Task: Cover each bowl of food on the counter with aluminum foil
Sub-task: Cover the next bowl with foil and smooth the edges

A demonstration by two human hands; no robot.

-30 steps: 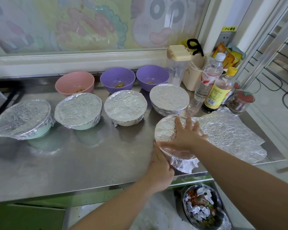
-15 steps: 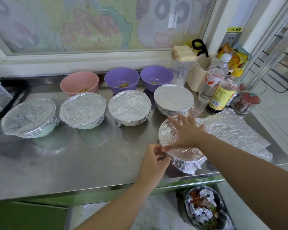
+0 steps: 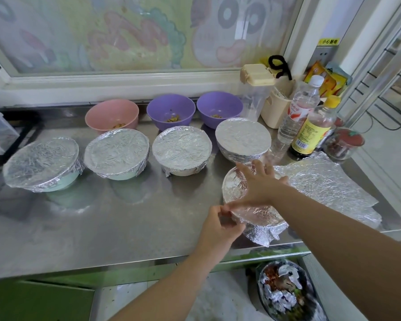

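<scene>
On the steel counter, a bowl near the front edge is draped in aluminum foil. My right hand lies flat on top of it with fingers spread. My left hand pinches the foil at the bowl's left rim. Several foil-covered bowls stand in a row behind: one at far left, the second, the third, the fourth. At the back stand a pink bowl and two purple bowls, uncovered, with a little food inside.
Loose foil sheets lie right of the bowl. Two bottles, a jar and containers crowd the back right corner. A bin with foil scraps sits on the floor below the counter edge.
My left hand has come up from the bowl's lower left side to its rim and now pinches the foil there. My right hand stays flat on top.
</scene>
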